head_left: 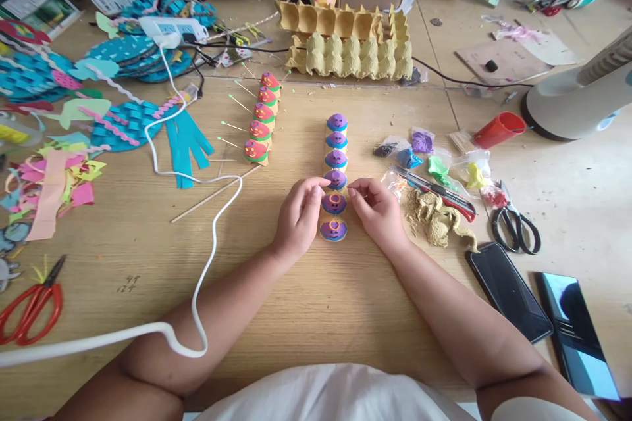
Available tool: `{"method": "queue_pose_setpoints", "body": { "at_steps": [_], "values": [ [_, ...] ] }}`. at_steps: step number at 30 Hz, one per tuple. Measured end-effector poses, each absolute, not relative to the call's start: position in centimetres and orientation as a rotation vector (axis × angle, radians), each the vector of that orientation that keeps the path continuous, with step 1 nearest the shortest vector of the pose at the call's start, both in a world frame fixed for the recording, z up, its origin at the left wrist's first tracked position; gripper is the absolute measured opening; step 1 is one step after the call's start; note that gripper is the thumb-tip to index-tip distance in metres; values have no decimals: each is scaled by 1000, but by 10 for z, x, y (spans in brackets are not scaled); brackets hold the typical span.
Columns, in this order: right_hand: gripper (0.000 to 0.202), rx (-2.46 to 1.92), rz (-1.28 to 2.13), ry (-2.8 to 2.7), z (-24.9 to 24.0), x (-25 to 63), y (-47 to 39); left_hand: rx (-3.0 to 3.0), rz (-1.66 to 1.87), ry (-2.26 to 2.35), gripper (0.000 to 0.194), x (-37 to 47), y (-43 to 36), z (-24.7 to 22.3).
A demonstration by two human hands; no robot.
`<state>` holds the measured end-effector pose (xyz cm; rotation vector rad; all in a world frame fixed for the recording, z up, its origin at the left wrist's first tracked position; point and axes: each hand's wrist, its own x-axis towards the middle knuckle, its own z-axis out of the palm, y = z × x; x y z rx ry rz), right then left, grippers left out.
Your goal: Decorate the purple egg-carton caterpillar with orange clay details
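Nearest the camera: the person's white shirt (340, 395), bottom centre, a bare forearm going up on either side.

Far left, red-handled scissors (34, 309) on the table (306, 322); next, a white cable (214, 230) winding across. Then a row of red-and-green domes (259, 131) with faces, green-tipped sticks out to its sides.

Left hand (299, 214): fingers curled, thumb and index close together at the left edge of the purple row (336, 159), about the fourth dome from the far end. Cannot tell whether they pinch anything.

The row itself runs away from the person, between the hands – six purple-and-blue domes, dark faces on them. Orange rings (334, 195) show on the nearest two only.

Right hand (378, 210): apart from the left, curled, fingertips just beside the row's right side; grip hidden.

Farther right, small bags of coloured clay, one orange (395, 183); a red cutter (439, 192); black scissors (516, 227); two phones.

Step in hand, by my reading: trimming the faces in orange, dome by dome. Next move likely calls for a light press on the fourth – left fingers steadying, without smearing the face.
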<state>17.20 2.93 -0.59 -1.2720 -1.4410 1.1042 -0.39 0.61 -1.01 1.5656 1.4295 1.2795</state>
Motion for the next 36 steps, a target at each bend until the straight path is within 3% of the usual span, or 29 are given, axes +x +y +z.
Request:
{"method": "queue_pose_setpoints", "body": {
  "at_steps": [4, 24, 32, 36],
  "values": [
    [26, -1223, 1120, -1435, -7, 173, 30, 1568, 1296, 1412, 40, -3, 6, -8],
    [17, -1060, 1089, -1513, -3, 179, 30, 1567, 1322, 1397, 32, -2, 7, -11],
    [32, -982, 1049, -1530, -4, 179, 31, 1546, 1324, 1392, 31, -1, 7, -11],
    [26, -1014, 1005, -1538, 0, 177, 30, 1539, 1338, 1382, 29, 0, 7, -9]
  ]
}}
